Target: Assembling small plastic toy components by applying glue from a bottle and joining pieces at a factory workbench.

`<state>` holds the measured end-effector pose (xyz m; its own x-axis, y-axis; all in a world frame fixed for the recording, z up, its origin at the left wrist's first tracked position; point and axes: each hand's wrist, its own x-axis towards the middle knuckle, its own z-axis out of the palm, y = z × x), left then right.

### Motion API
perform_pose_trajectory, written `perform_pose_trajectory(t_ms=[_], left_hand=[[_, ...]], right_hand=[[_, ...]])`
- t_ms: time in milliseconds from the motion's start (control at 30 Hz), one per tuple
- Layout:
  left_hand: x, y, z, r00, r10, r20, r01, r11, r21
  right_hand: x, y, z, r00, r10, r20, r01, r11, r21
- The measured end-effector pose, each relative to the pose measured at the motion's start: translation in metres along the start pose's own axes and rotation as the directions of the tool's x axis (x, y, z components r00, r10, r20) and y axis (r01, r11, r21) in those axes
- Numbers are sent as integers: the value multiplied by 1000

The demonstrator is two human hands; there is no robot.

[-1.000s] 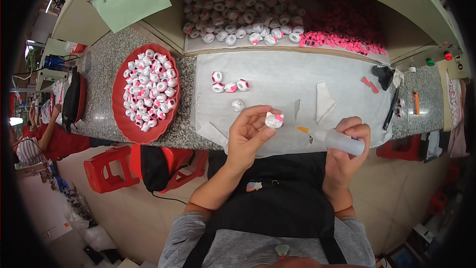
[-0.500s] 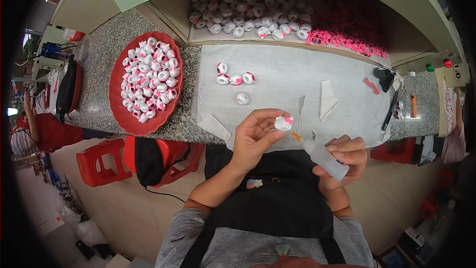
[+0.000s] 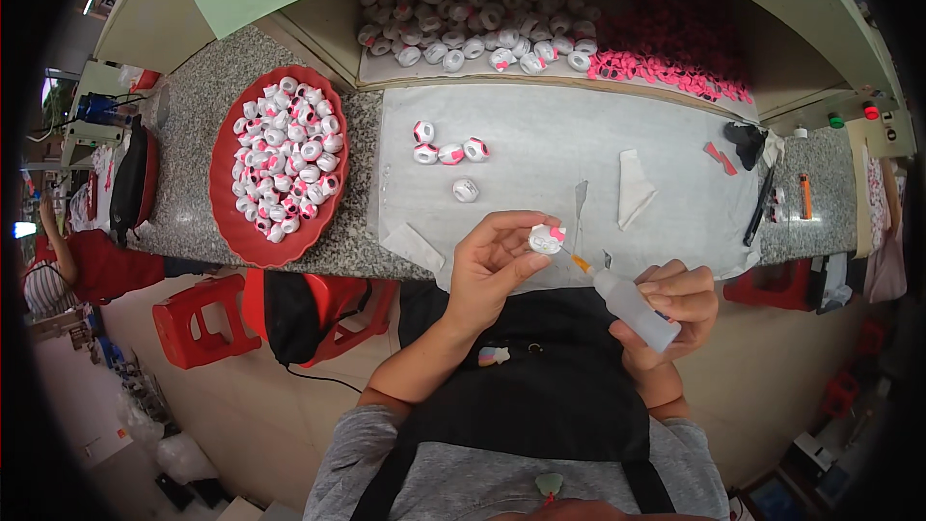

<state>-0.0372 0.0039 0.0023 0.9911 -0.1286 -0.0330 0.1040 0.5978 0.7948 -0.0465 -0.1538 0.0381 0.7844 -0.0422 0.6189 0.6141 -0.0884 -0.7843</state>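
Note:
Between the thumb and fingers of my left hand [image 3: 494,265] I pinch a small rounded white piece [image 3: 546,237] with a pink patch on its upper right. My right hand [image 3: 677,307] is wrapped round a translucent glue bottle [image 3: 632,307] with an orange collar and a fine needle tip. The bottle lies tilted, its tip pointing up-left at the white piece; whether they touch I cannot tell. On the pale sheet [image 3: 540,125] beyond my hands, a small group of white-and-pink pieces [image 3: 450,153] sits together, with one whiter piece [image 3: 465,190] nearer me.
A red scalloped tray [image 3: 222,195] heaped with white-and-pink pieces stands at the left. Under the shelf lie piles of white pieces [image 3: 453,60] and pink parts [image 3: 666,75]. A folded white paper [image 3: 633,189], pink strips [image 3: 720,158] and black tweezers [image 3: 759,207] are to the right.
The white piece has turned slightly in my left fingers, and the bottle has shifted a little to the right. The whole view has moved slightly.

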Motion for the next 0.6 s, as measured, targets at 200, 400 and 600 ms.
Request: perform_pose_trajectory(t_ms=[200,400,600], left_hand=[[0,-1,1,1000,-9,14,9,1000,9],[0,-1,2,999,-29,17,28,999,25],[-1,-1,4,999,8,38,-11,998,69]], right_hand=[[0,-1,1,1000,-1,9,1,1000,3],[0,-1,0,999,15,45,-14,1000,-11],[-1,-1,-1,1000,14,23,-14,1000,0]])
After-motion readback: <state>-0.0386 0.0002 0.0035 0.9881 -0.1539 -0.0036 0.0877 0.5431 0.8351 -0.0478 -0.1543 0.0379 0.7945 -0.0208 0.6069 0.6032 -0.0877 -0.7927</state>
